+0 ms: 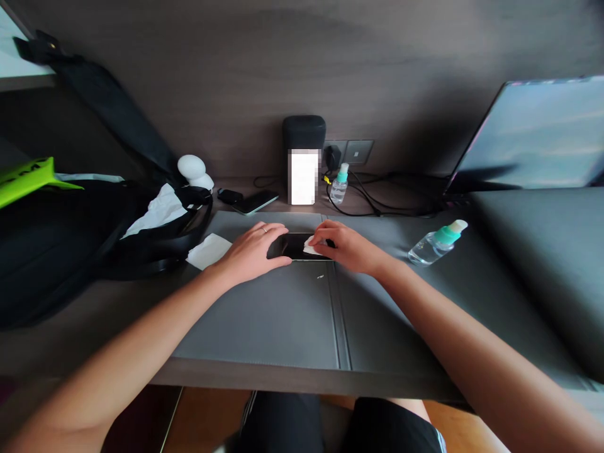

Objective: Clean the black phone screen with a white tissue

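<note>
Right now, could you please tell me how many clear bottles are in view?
2: the rear clear bottle near the black plug; the front clear bottle on the grey mat, right of the right hand. The bag might hide more.

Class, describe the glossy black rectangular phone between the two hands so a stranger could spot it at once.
Find the grey leather-look desk mat. Near its far edge, between the bare left hand and bare right hand, lies a glossy black rectangular phone. Unlike the dark flat phone farther back, this one has a crumpled white tissue held on it.
</note>
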A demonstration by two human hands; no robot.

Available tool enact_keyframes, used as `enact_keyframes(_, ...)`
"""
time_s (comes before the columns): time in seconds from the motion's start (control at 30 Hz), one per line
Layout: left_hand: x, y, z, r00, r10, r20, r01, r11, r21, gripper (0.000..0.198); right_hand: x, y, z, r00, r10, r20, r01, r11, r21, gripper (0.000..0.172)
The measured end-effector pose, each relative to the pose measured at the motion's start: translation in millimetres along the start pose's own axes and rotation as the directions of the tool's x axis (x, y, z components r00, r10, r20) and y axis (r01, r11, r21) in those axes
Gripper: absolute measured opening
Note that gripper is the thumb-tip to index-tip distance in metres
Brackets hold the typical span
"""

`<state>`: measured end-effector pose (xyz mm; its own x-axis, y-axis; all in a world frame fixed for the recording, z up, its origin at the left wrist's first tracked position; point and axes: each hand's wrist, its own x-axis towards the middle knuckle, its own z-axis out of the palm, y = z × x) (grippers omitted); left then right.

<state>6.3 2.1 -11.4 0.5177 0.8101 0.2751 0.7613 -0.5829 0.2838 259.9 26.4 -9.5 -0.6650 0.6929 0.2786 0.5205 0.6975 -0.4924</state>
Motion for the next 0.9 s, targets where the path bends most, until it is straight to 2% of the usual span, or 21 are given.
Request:
enact_keyframes(0.17, 0.5, 0.9, -0.9, 0.996, -0.087, 0.000, 0.087, 0.995, -0.041, 0.045, 1.3, -12.2, 7.9, 0.997, 0.002, -0.077, -0.013, 0.990, -0.142, 0.015)
enact_keyframes(0.23, 1.3, -0.6, 0.5, 0.997, -0.079, -0.002, 0.079, 0.995, -0.060, 0.044, 0.1, -21.7, 12.3, 0.995, 0.000, -0.102, -0.022, 0.976, -0.217, 0.019)
enact_keyframes(0.33, 2.3, -2.8, 2.8, 0.999, -0.032, 0.003, 0.033, 0.996, -0.081, 0.043, -0.4, -31.0, 13.8, 0.997, -0.008, -0.076, -0.011, 0.968, -0.252, 0.021)
enact_keyframes(0.53, 3.1, -4.0, 4.1, 1.000, -0.015, 0.013, 0.016, 0.996, -0.092, 0.044, 3.8, -27.4, 11.8, 0.999, -0.005, -0.040, -0.005, 0.965, -0.260, 0.018)
enact_keyframes(0.7, 4.2, -3.1, 4.1, 1.000, -0.002, 0.015, 0.004, 0.995, -0.097, 0.038, 8.4, -27.3, 16.3, 0.999, -0.026, -0.018, 0.020, 0.961, -0.277, 0.020)
enact_keyframes(0.9, 4.1, -3.2, 4.1, 1.000, -0.008, 0.019, 0.010, 0.996, -0.093, 0.037, 8.3, -25.1, 16.1, 0.998, 0.024, -0.057, -0.041, 0.949, -0.313, 0.019)
